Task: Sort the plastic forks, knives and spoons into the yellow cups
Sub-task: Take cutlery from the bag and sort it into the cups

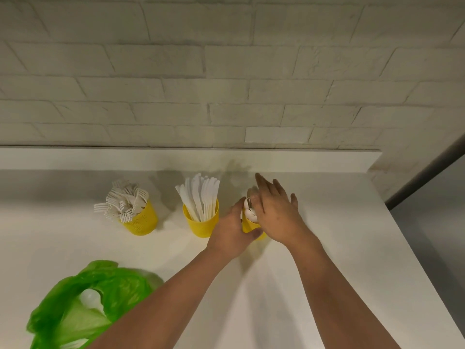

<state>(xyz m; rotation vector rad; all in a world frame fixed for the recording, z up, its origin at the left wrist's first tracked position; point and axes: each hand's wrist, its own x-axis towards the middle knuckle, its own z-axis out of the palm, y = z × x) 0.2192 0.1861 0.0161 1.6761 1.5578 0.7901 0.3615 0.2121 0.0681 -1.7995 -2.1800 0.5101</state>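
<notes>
- Your left hand [232,234] grips the right-hand yellow cup [247,226], with the thumb across its front and the fingers curled round its left side.
- Your right hand [275,214] is released, fingers straight and close together, palm down over the white spoons [251,214] that stand in that cup; whether it touches them cannot be told.
- The middle yellow cup [201,224] stands just left of your left hand and holds the white knives [198,197] upright, fanned slightly.
- The left yellow cup [143,220] stands apart from the middle one and holds the white forks [123,202], tines up and leaning leftward.
- All three cups stand in a row on the white counter [327,248], near the white brick wall [226,71].
- A green plastic bag [120,285] lies at the near left of the counter, beside your left forearm, with white cutlery [91,298] showing inside it.
</notes>
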